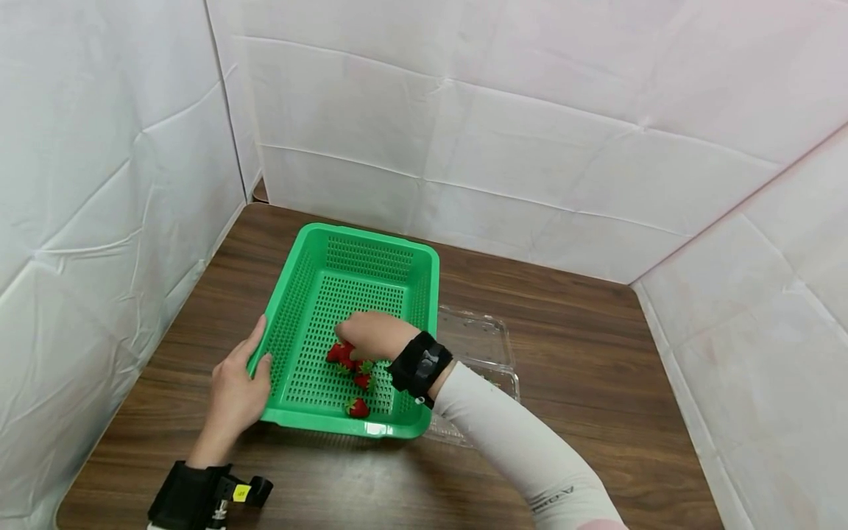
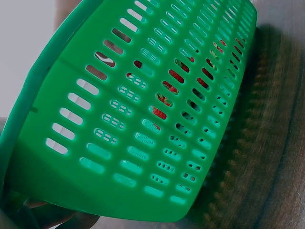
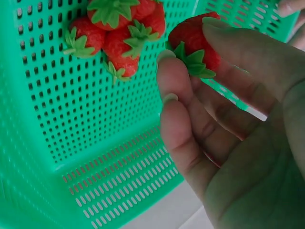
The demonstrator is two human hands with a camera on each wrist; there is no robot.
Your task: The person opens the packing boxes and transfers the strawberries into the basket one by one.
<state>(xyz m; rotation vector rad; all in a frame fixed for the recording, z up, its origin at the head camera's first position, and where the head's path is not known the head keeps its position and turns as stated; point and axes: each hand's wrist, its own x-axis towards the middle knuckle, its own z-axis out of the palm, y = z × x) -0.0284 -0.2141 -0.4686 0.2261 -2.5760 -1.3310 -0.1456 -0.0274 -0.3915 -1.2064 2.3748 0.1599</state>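
A green plastic basket (image 1: 358, 291) with slotted walls stands on the table. At its left wall my left hand (image 1: 240, 391) grips the rim, thumb on the inner side. The right hand (image 1: 377, 335) reaches down into the basket. Between thumb and fingertips it pinches a red strawberry (image 3: 190, 38) with green leaves, seen close in the right wrist view. Several more strawberries (image 3: 119, 45) lie clustered on the basket floor beside that hand. One strawberry (image 1: 358, 408) sits apart near the front wall. Red shows through the basket's slots in the left wrist view.
A clear plastic clamshell box (image 1: 475, 338) lies open at the basket's right, partly hidden by the basket and the right forearm. White sheeting (image 1: 517, 169) walls off the back and both sides of the brown wooden table (image 1: 583, 368).
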